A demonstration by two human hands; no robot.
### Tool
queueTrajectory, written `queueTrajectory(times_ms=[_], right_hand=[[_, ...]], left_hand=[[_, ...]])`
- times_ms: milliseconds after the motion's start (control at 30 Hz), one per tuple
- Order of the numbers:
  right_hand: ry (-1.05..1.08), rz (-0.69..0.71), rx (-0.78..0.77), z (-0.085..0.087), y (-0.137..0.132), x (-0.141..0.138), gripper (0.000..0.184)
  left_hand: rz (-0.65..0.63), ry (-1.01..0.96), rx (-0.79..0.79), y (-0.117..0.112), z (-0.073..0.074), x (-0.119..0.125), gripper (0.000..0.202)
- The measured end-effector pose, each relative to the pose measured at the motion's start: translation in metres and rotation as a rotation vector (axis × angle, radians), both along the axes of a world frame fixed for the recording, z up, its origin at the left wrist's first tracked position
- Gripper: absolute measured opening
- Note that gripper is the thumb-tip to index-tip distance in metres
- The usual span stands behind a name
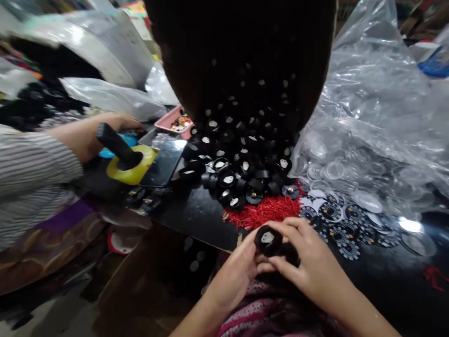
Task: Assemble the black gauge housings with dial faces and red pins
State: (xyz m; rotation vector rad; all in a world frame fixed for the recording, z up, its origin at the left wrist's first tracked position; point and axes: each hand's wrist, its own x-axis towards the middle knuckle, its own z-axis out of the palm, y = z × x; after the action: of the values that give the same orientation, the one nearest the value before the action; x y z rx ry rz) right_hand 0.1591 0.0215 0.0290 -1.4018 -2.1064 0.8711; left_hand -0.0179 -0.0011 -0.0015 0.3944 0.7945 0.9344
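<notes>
I see a dark sack spilling round black plastic caps (242,168) | just before that heap, a patch of small red plastic bits (266,213) | nearer than the red patch, my left hand (233,276) and right hand (305,262) together pinch one black round cap with a white centre (268,240)

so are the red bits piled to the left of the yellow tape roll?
No, the red bits lie right of the yellow tape roll.
</notes>
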Motion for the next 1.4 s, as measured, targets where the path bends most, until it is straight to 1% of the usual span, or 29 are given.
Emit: queueTrajectory(times_ms=[67,100,133,167,233,267,300,333,400,467,500,567,600,633,733,800,867,900,967,1100,1133,1167,1200,1267,1300,1333,1367,1400], right_hand=[[-0.038,0.075,0.001,0.002,-0.009,0.010,0.052],[-0.051,0.093,-0.006,0.002,-0.013,0.016,0.051],[-0.069,0.076,-0.012,0.001,-0.016,0.024,0.048],[-0.095,0.022,-0.008,0.000,-0.016,0.032,0.043],[-0.182,-0.154,0.039,-0.006,-0.010,0.047,0.035],[-0.244,-0.238,0.072,-0.010,-0.003,0.053,0.035],[-0.310,-0.294,0.103,-0.015,0.005,0.057,0.037],[-0.376,-0.311,0.124,-0.019,0.014,0.059,0.040],[-0.475,-0.305,0.146,-0.025,0.030,0.060,0.042],[-0.486,-0.316,0.153,-0.027,0.040,0.059,0.039],[-0.447,-0.339,0.151,-0.027,0.041,0.059,0.035],[-0.293,-0.411,0.109,-0.025,0.039,0.059,0.020],[-0.191,-0.441,0.058,-0.023,0.035,0.058,0.013],[-0.083,-0.458,-0.007,-0.021,0.032,0.057,0.010],[0.197,-0.463,-0.187,-0.018,0.021,0.052,0.014],[0.323,-0.470,-0.267,-0.018,0.017,0.048,0.018],[0.376,-0.499,-0.322,-0.020,0.015,0.047,0.022],[0.367,-0.512,-0.332,-0.020,0.015,0.049,0.025],[0.304,-0.541,-0.273,-0.021,0.016,0.055,0.028],[0.199,-0.604,0.073,-0.016,0.018,0.062,0.019],[0.204,-0.608,0.128,-0.014,0.017,0.060,0.016],[0.227,-0.598,0.128,-0.011,0.016,0.056,0.015],[0.269,-0.575,0.067,-0.010,0.014,0.051,0.015],[0.392,-0.506,-0.148,-0.009,0.010,0.040,0.014],[0.459,-0.473,-0.252,-0.009,0.009,0.036,0.016],[0.510,-0.445,-0.332,-0.010,0.008,0.032,0.021],[0.538,-0.421,-0.371,-0.012,0.007,0.029,0.030],[0.541,-0.402,-0.372,-0.013,0.007,0.028,0.036]], left_hand=[[-0.049,0.070,-0.055,-0.005,-0.004,-0.003,0.038],[-0.059,0.104,-0.079,-0.005,-0.006,-0.004,0.035],[-0.052,0.130,-0.098,-0.004,-0.007,-0.005,0.034],[-0.024,0.149,-0.105,-0.002,-0.009,-0.006,0.035],[0.086,0.172,-0.097,0.007,-0.010,-0.006,0.039],[0.146,0.179,-0.090,0.013,-0.011,-0.005,0.041],[0.195,0.180,-0.082,0.020,-0.010,-0.003,0.042],[0.226,0.177,-0.073,0.026,-0.010,0.000,0.042],[0.238,0.151,-0.064,0.034,-0.010,0.006,0.042],[0.232,0.116,-0.052,0.037,-0.009,0.012,0.042],[0.233,0.100,-0.049,0.036,-0.009,0.015,0.043],[0.251,0.072,-0.060,0.030,-0.009,0.019,0.042],[0.263,0.059,-0.074,0.027,-0.008,0.021,0.041],[0.266,0.044,-0.091,0.024,-0.007,0.023,0.041],[0.223,0.005,-0.124,0.019,-0.005,0.029,0.042],[0.191,-0.007,-0.122,0.018,-0.004,0.032,0.042],[0.203,-0.009,-0.122,0.018,-0.005,0.034,0.042],[0.216,-0.011,-0.125,0.019,-0.006,0.034,0.042],[0.233,-0.013,-0.131,0.019,-0.008,0.034,0.041],[0.228,-0.013,-0.109,0.018,-0.008,0.035,0.041],[0.225,-0.021,-0.102,0.017,-0.007,0.036,0.041],[0.218,-0.035,-0.099,0.016,-0.005,0.037,0.042],[0.207,-0.052,-0.101,0.015,-0.004,0.038,0.042],[0.193,-0.085,-0.118,0.013,-0.001,0.039,0.043],[0.207,-0.090,-0.125,0.013,0.000,0.040,0.042],[0.239,-0.082,-0.130,0.013,0.001,0.039,0.041],[0.280,-0.063,-0.133,0.014,0.001,0.039,0.041],[0.317,-0.038,-0.132,0.015,0.001,0.038,0.040]])
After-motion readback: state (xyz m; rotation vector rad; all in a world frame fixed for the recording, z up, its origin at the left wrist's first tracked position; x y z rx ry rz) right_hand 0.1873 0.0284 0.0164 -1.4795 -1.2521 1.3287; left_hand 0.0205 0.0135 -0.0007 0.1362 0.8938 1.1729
